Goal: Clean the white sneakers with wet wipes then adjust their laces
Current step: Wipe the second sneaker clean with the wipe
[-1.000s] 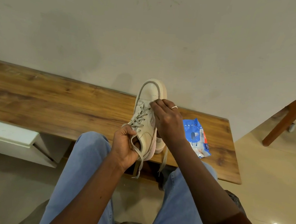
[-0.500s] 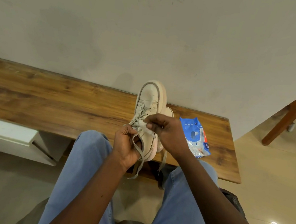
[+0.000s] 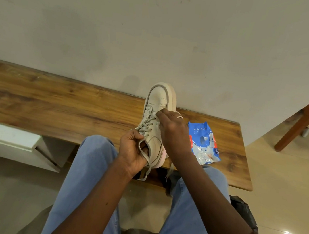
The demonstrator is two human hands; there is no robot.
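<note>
a: how far along would you say this is?

b: well into the lace part, i'd judge. the sneaker (image 3: 158,102) stands on the near edge of the wooden bench (image 3: 55,106), toe pointing far toward the wall, and no wipe shows in either hand. the wet wipes pack (image 3: 203,141) lies flat on the bench just right of the shoe, with nobody touching it.

a: so the cleaning is done?

b: on this shoe it looks so, though the upper is too small in view to rule out marks. the laces (image 3: 147,121) are threaded through every row i can see, but not tied: one loose end (image 3: 146,173) hangs off the near edge of the bench. tightening and tying are left. the second sneaker is hidden behind the right hand, so i cannot tell its state.

a: and the fingers?

b: the left hand (image 3: 133,150) is curled round the heel collar, thumb on the near side, with a lace strand running under its fingers. the right hand (image 3: 173,132) reaches over the shoe; its fingertips (image 3: 160,115) are bunched together at the far row of lacing and seem to pinch a strand there.
</note>
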